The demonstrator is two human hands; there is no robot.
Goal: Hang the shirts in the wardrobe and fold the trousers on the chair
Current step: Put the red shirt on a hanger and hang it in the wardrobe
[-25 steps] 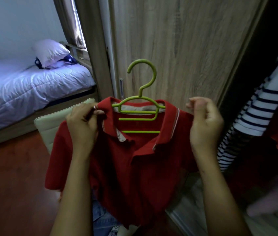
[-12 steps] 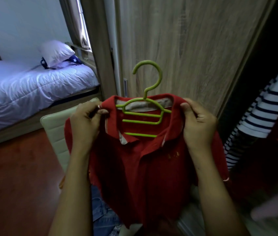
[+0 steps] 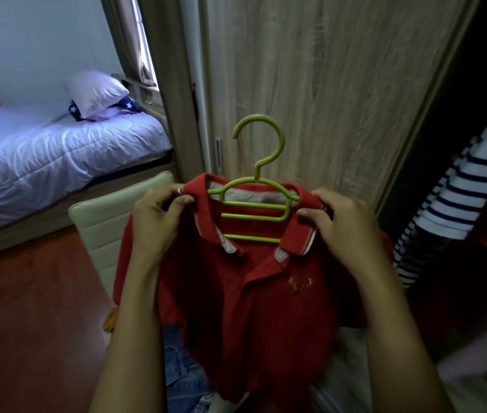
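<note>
Both hands, left hand [image 3: 158, 222] and right hand [image 3: 340, 225], pinched the red shirt [image 3: 251, 293] collar mid-frame; squaring both shoulders evenly on the green hanger [image 3: 254, 201] looked wise.

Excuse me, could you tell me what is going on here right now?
A person holds a red polo shirt on a lime-green plastic hanger in front of the wood-grain wardrobe door. The left hand pinches the shirt's shoulder beside the collar; the right hand grips the other shoulder. The hanger's hook is free, not on any rail yet. A navy-and-white striped shirt hangs in the open wardrobe at the right.
</note>
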